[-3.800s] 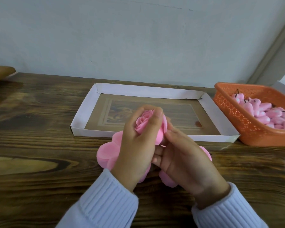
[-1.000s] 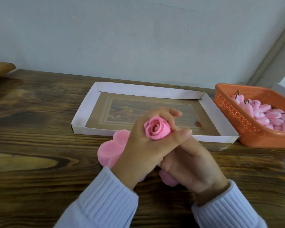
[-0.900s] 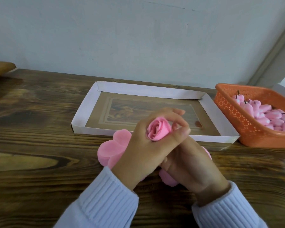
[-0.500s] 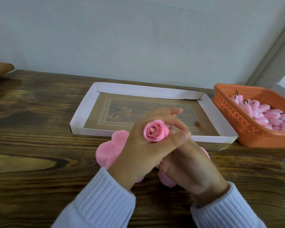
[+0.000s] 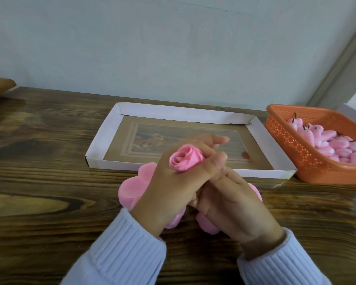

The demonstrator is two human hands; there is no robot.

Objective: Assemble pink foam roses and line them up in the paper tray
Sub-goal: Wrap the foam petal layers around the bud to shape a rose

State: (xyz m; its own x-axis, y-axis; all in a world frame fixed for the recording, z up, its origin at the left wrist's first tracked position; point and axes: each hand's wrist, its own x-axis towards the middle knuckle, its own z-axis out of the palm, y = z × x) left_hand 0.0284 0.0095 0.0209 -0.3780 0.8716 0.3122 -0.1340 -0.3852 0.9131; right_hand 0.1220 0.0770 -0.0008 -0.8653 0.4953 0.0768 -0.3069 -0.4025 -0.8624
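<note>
Pink foam rose [image 5: 185, 159] is pinched between thumb and curled fingers of the left grip [image 5: 173, 188], just in front of the paper tray [image 5: 99, 138], right grip [image 5: 234, 204] is tucked beneath, its state cannot be told, foam petals [image 5: 132, 188] are laid on the bench [image 5: 39, 182] below.

Left grip [image 5: 173, 188] holds a pink foam rose [image 5: 185, 159] (petals spiralled) just before the paper tray [image 5: 100, 140], right grip [image 5: 234, 204] beneath.

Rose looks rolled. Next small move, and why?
Probably carry the rose forward into a tray corner. Petals look fully wrapped, the left hand grips it, and the tray just beyond holds no roses. The right hand is at its base, contact hidden, so wrapping may be unfinished.
</note>
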